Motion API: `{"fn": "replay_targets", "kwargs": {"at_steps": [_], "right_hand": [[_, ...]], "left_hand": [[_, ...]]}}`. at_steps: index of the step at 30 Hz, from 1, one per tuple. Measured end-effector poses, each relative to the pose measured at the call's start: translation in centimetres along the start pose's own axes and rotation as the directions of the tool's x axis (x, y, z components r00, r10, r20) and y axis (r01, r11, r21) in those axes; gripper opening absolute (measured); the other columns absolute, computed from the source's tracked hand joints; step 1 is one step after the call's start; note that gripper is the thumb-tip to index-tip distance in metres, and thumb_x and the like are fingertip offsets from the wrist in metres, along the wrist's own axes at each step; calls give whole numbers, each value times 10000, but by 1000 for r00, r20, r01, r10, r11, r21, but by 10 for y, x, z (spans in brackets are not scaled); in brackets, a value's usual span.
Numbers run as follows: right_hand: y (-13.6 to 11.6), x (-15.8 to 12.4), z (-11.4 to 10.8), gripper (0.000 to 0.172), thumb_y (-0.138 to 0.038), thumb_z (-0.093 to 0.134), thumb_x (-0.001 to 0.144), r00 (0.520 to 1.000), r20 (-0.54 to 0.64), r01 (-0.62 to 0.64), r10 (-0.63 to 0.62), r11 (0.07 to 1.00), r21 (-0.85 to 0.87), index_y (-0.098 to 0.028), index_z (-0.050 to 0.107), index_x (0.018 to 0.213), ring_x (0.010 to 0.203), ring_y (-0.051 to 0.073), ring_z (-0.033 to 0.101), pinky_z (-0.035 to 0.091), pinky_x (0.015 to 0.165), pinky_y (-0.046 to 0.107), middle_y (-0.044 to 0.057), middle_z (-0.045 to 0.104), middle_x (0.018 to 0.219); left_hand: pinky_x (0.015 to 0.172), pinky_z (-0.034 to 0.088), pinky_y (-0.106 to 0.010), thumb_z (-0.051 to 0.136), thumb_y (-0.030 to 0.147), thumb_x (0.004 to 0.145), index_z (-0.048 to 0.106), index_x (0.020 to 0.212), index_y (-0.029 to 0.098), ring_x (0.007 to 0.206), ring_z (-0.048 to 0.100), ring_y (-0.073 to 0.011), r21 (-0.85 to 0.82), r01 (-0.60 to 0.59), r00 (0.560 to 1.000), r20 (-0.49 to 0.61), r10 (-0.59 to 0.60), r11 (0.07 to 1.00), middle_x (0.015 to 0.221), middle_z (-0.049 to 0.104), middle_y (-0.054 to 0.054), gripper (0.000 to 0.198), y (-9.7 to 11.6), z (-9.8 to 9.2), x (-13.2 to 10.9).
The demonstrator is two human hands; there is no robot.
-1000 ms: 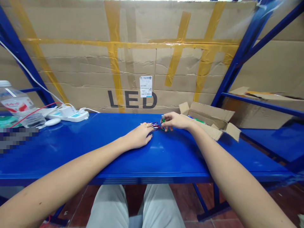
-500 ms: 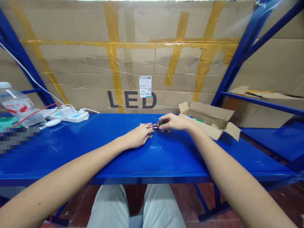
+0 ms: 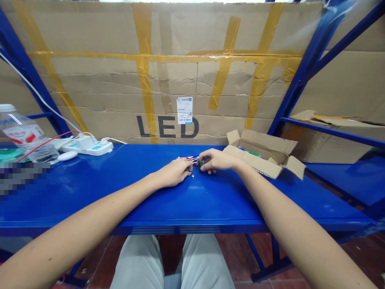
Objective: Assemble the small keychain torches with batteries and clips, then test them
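Note:
A small bunch of slim pens (image 3: 189, 158), with red, white and dark parts, lies on the blue table. My left hand (image 3: 176, 172) is closed over its near side, fingers curled and pressed down. To its right, my right hand (image 3: 217, 159) is closed in a pinch at the pens' right end. A small green piece (image 3: 201, 163) shows between its fingertips; its exact kind is too small to make out. Just under my left fingertips is a tiny shiny round piece (image 3: 193, 176). My fingers hide much of the pens.
An open cardboard box (image 3: 264, 152) with blue and green pens inside stands at the right. At the left are a white power strip (image 3: 96, 148), cables and a plastic bottle (image 3: 25, 134). A large LED carton (image 3: 114, 92) forms the back, between blue metal posts (image 3: 296, 80).
My right hand has shifted slightly down and its fingers have turned, showing more of the green piece. My left hand stays over the pens, and the tiny round piece shows more clearly.

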State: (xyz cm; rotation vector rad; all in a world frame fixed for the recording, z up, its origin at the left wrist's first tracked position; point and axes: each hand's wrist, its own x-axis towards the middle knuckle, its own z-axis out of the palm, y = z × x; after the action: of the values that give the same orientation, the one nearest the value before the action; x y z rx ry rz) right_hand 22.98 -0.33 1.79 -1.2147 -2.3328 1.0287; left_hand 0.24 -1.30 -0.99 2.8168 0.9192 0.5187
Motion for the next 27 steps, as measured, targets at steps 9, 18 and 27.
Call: {"fn": "replay_targets", "kwargs": {"at_steps": [9,18,27], "right_hand": [[-7,3,11,130,-239,688,718,999,9,47,-47,998,42,-175,633,816,636,144,632,479,525,236,-3,630,695],[-11,4,17,151,-194,645,708,993,-87,92,-81,987,130,-169,658,856,632,154,623,509,593,280,4,673,703],[-12,8,22,201,-178,644,713,985,-142,112,-95,986,120,-159,672,911,644,145,600,509,605,278,3,664,744]], "left_hand": [[806,499,-299,515,147,933,617,936,167,859,595,-159,-62,-109,919,-386,77,992,938,611,-55,103,5,-10,-1],[806,503,-299,498,164,964,647,969,182,865,598,-149,6,-212,871,-452,191,977,946,604,-55,150,6,-10,0],[821,508,-296,509,149,966,634,1028,179,915,610,-152,-1,-288,843,-475,253,958,979,644,-67,143,5,-12,0]]}}
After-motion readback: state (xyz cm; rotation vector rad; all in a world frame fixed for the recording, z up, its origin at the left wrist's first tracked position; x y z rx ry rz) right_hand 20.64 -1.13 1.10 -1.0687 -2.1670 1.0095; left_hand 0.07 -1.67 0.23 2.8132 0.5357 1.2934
